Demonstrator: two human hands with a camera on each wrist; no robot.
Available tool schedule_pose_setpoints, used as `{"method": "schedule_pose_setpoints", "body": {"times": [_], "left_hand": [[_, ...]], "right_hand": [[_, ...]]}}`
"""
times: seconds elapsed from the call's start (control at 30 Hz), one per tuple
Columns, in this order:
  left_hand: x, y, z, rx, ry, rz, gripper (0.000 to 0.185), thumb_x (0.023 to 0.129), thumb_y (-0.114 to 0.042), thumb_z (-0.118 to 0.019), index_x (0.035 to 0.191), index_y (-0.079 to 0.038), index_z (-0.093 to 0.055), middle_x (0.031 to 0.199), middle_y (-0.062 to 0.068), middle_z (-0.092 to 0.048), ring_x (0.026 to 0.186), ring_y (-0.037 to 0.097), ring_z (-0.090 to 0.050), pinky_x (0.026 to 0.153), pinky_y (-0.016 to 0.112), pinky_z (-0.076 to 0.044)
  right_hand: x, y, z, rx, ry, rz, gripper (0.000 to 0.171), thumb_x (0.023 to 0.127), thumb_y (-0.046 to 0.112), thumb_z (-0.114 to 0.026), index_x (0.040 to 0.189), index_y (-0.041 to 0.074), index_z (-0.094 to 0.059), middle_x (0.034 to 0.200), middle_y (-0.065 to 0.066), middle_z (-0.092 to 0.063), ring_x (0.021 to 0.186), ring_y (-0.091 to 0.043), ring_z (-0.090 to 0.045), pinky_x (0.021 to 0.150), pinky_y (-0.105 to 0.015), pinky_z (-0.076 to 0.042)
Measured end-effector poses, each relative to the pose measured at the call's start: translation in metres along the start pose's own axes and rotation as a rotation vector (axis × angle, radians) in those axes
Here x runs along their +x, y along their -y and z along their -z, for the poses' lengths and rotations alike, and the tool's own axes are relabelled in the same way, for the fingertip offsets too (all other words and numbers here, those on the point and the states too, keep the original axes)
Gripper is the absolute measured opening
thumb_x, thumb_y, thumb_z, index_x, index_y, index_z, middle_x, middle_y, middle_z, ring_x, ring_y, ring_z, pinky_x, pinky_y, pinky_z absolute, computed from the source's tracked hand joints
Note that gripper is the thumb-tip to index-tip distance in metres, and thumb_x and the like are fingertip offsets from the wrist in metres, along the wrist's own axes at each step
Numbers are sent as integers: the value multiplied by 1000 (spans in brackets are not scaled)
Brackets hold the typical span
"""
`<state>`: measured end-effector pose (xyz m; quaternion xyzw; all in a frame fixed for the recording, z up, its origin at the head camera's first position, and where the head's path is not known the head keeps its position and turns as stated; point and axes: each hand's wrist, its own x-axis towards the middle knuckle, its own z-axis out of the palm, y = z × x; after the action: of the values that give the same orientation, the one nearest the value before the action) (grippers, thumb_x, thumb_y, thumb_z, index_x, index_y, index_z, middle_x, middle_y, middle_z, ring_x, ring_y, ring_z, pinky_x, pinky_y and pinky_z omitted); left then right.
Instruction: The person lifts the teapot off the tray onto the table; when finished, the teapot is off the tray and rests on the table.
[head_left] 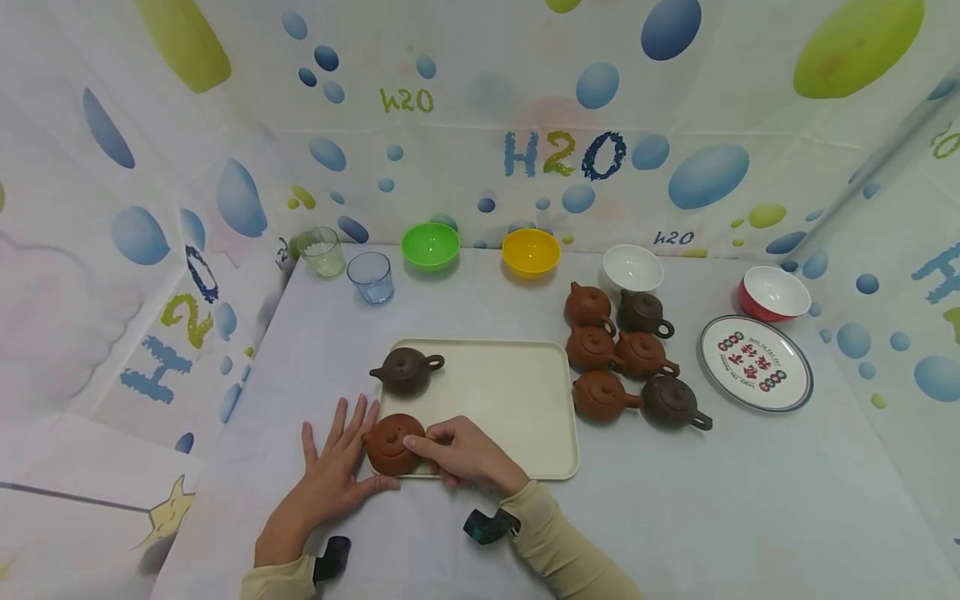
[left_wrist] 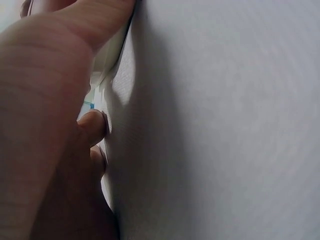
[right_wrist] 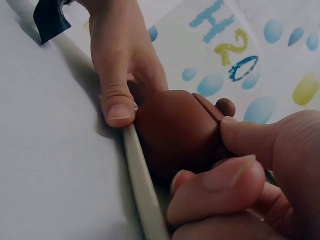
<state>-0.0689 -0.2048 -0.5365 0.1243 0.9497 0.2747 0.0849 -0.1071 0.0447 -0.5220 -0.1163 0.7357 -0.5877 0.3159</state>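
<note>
Table (head_left: 465,533): white cloth cover, printed bubble backdrop on three sides.

Tray (head_left: 510,392): cream, rectangular, rounded corners, centre of table. Carries two teapots at its left end.

Plate (head_left: 755,363): round, patterned rim with red characters, right of the tray, well apart from it.

Bowls, back row: green bowl (head_left: 430,245), yellow bowl (head_left: 531,251), white bowl (head_left: 632,267); red bowl (head_left: 773,293) with white inside, far right.

Glasses, back left: greenish glass (head_left: 322,251), blue glass (head_left: 371,277), just beside each other.

Teapot cluster (head_left: 630,354): six small clay teapots, brown and dark brown, in pairs between tray and plate.

Dark teapot (head_left: 406,370): on the tray's left edge, upright, handle to the right.

Reddish teapot (head_left: 393,443): at the tray's near left corner, upright, between both hands.

Right hand (head_left: 468,454): fingers curled, pinching the reddish teapot's right side.

Left hand (head_left: 337,467): fingers straight and spread, flat on the table, thumb tip on the tray rim against the reddish teapot's left side.
</note>
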Motion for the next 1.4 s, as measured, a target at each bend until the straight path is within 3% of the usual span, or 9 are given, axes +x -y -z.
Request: {"method": "schedule_pose_setpoints", "body": {"times": [0.27, 0.6, 0.77, 0.9, 1.03, 1.23, 1.33, 1.4], "left_hand": [[2, -1, 4, 18, 5, -2, 119, 81, -59, -86, 172, -17, -22, 181, 19, -12, 167, 49, 4, 118, 84, 19], [4, -3, 8, 3, 7, -11, 117, 81, -56, -87, 172, -16, -24, 180, 21, -12, 167, 51, 4, 118, 84, 19], [5, -2, 8, 16, 9, -10, 112, 84, -46, -87, 171, -14, -24, 180, 20, -15, 168, 48, 3, 118, 84, 19], [6, -2, 9, 38, 8, -18, 109, 86, -41, -86, 171, -13, -24, 180, 20, -16, 168, 48, 1, 119, 84, 18], [7, -1, 10, 45, 12, -26, 117, 83, -56, -86, 172, -14, -22, 180, 20, -13, 168, 48, 3, 119, 84, 18], [6, 0, 7, 55, 17, -7, 122, 80, -62, -85, 172, -14, -22, 181, 20, -12, 168, 48, 4, 119, 83, 18], [3, -1, 2, 34, 3, -4, 122, 79, -62, -85, 172, -13, -23, 180, 21, -14, 168, 48, 3, 118, 83, 18], [1, -1, 1, 20, -7, -6, 122, 79, -63, -85, 171, -13, -23, 180, 21, -14, 168, 48, 3, 118, 84, 18]], "right_hand": [[0, -2, 2, -40, -25, 66, 53, 106, 46, -66, 73, 5, -62, 48, 7, -49, 42, -8, -46, 51, -22, -32], [-8, 6, 7, -15, 7, 126, 54, 106, 48, -65, 73, 6, -59, 48, 4, -47, 44, -9, -45, 52, -22, -32], [-20, 4, 15, -38, 24, 153, 54, 106, 48, -65, 70, 10, -54, 46, 2, -44, 45, -9, -44, 57, -20, -35], [-36, -1, 24, -14, 63, 136, 55, 105, 48, -67, 70, 8, -52, 47, 2, -41, 45, -10, -41, 57, -20, -35], [-57, -10, 36, 43, 89, 87, 54, 105, 45, -69, 72, 5, -52, 48, 3, -40, 44, -11, -39, 54, -21, -34], [-94, -30, 59, 92, 72, 50, 51, 107, 38, -66, 76, 1, -50, 51, 5, -42, 44, -9, -39, 48, -22, -30], [-115, -42, 75, 121, 75, 54, 49, 110, 31, -63, 78, -3, -49, 51, -5, -40, 44, -7, -38, 45, -22, -28], [-128, -49, 86, 127, 68, 55, 47, 111, 28, -61, 79, -4, -48, 52, -4, -40, 44, -5, -39, 44, -21, -28]]}}
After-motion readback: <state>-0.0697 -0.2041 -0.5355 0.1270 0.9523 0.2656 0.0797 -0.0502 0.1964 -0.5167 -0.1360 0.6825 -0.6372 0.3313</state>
